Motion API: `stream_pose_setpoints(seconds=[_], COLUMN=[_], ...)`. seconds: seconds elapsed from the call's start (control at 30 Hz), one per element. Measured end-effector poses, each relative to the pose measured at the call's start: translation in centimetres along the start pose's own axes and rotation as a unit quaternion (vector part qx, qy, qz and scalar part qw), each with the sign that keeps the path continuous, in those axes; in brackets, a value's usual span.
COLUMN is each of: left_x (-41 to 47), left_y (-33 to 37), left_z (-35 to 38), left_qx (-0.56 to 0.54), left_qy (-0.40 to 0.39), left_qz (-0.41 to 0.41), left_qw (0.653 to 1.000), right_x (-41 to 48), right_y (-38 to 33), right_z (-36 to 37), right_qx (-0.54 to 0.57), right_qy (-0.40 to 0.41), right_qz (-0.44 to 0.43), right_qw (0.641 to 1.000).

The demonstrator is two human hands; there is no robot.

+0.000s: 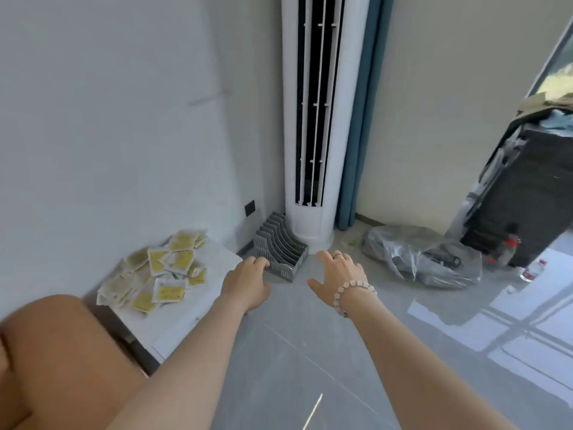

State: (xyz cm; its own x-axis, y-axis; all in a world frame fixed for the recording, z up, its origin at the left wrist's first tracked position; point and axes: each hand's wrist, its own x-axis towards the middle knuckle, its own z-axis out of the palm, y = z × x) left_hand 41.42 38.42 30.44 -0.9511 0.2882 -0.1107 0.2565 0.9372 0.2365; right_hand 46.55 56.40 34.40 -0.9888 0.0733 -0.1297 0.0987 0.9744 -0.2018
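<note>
Grey slotted plastic file rack (283, 254) stands in the grey tiled floor's (310, 342) far corner, beside the white tower air conditioner (313, 221); left hand (248, 282), fingers loosely bent and empty, at its near left corner; right hand (339, 274) spread wide, empty, just right of it.

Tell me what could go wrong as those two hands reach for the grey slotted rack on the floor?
The rack stands close to the tower air conditioner, so lifting it could bump that unit. The loose yellow packets lie heaped just beside the left hand; a careless sweep might scatter them. The bead bracelet by the right hand could perhaps snag on the rack's thin dividers.
</note>
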Motion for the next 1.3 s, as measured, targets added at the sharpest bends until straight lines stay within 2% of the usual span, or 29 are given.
stream_pose_setpoints(seconds=[0.1, 0.23, 0.37, 0.5, 0.73, 0.93, 1.13, 1.3], left_x=[3.3, 4.5, 3.5, 3.7, 7.5, 11.7, 13.6, 14.6], left_y=[-1.6, -4.7, -8.5, -11.6, -15.7, -23.2, -32.7, -38.9], left_z=[-1.0, -1.1, -1.5, -2.2, -1.1, -1.4, -0.9, 0.5], left_qx=[-0.011, 0.028, 0.020, 0.022, -0.016, -0.005, 0.021, 0.009], left_qy=[0.013, 0.018, 0.014, 0.051, 0.046, 0.043, 0.046, 0.030], left_qz=[-0.046, -0.111, -0.174, -0.210, -0.238, -0.228, -0.299, -0.344], left_qw=[0.999, 0.993, 0.984, 0.976, 0.970, 0.973, 0.953, 0.939], right_x=[5.6, 11.5, 14.6, 17.0, 22.2, 28.0, 33.6, 36.7], right_y=[-0.7, -3.5, -8.6, -11.8, -14.0, -20.5, -29.5, -32.9], right_z=[-0.8, -0.3, 1.2, 2.3, 3.5, 5.3, 8.7, 12.1], right_qx=[-0.013, -0.045, -0.060, -0.067, -0.099, -0.132, -0.136, -0.153], right_qy=[-0.012, -0.045, -0.068, -0.074, -0.091, -0.101, -0.115, -0.157], right_qz=[-0.052, -0.118, -0.205, -0.268, -0.266, -0.278, -0.315, -0.304], right_qw=[0.999, 0.991, 0.975, 0.958, 0.954, 0.946, 0.932, 0.927])
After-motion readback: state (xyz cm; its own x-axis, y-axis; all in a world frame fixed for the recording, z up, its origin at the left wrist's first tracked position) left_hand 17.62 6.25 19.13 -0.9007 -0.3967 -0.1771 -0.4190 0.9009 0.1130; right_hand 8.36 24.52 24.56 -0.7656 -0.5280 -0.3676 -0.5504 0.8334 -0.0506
